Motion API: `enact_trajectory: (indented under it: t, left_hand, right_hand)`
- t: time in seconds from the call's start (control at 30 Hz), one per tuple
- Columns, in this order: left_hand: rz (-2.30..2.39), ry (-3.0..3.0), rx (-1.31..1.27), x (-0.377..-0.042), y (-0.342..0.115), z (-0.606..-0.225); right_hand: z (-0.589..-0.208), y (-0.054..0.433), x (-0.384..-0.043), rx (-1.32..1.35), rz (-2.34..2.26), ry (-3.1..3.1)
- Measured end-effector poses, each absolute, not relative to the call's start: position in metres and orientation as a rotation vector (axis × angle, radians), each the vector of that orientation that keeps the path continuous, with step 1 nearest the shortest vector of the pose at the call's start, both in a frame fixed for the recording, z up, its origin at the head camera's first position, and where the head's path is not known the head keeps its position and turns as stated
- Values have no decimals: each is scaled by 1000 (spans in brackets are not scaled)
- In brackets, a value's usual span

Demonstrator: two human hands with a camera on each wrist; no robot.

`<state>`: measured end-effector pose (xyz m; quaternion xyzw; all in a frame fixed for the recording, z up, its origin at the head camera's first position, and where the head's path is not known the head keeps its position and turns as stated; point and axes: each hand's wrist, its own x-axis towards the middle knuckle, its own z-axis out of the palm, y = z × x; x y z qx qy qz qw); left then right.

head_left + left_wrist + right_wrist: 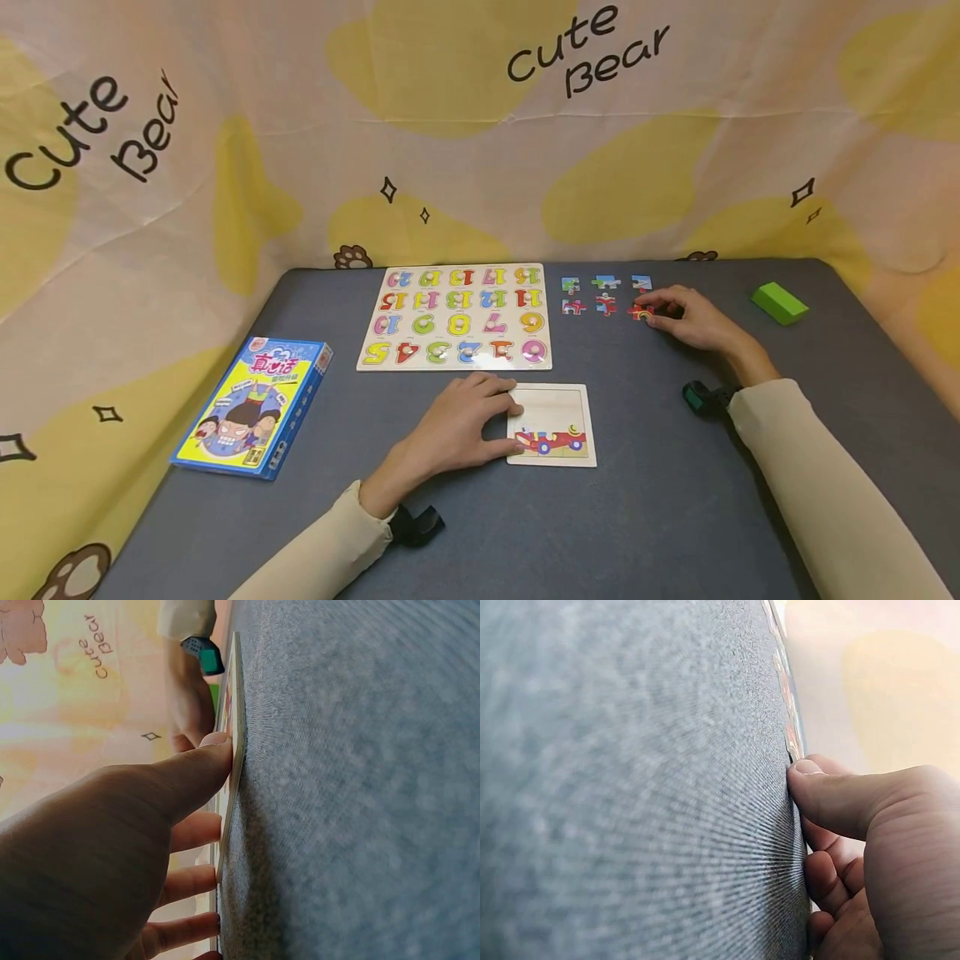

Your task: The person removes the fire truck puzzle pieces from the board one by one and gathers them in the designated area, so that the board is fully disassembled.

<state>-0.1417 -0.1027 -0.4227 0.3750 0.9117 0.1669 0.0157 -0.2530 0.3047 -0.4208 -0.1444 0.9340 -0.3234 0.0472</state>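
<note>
My left hand [457, 425] rests at the left side of a small square puzzle board [551, 404]. Its thumb [210, 754] presses on the board's near-left rim, while the other fingers lie spread along the edge. Pieces of a red car picture [555, 442] fill the lower part of the board; above them is bare backing. At the far right my right hand [693, 317] pinches a red and yellow jigsaw piece [641, 312] between thumb and fingertips, low at the tabletop. In the right wrist view the fingers [825, 877] largely hide that piece.
Several loose jigsaw pieces [606, 304] lie in two rows left of the right hand. A wooden number board [457, 337] stands behind the left hand. A blue and yellow card box [247, 408] lies at left, a green block [780, 303] at far right. A printed curtain [465, 125] backs the table.
</note>
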Motion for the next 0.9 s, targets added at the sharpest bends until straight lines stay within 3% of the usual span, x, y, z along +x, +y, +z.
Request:
enact_trajectory:
  t: [0.9]
  left_hand:
    - [508,2860,1180,-140,-102,-421]
  right_hand:
    - [-441,300,-246,-245,-1223,3051]
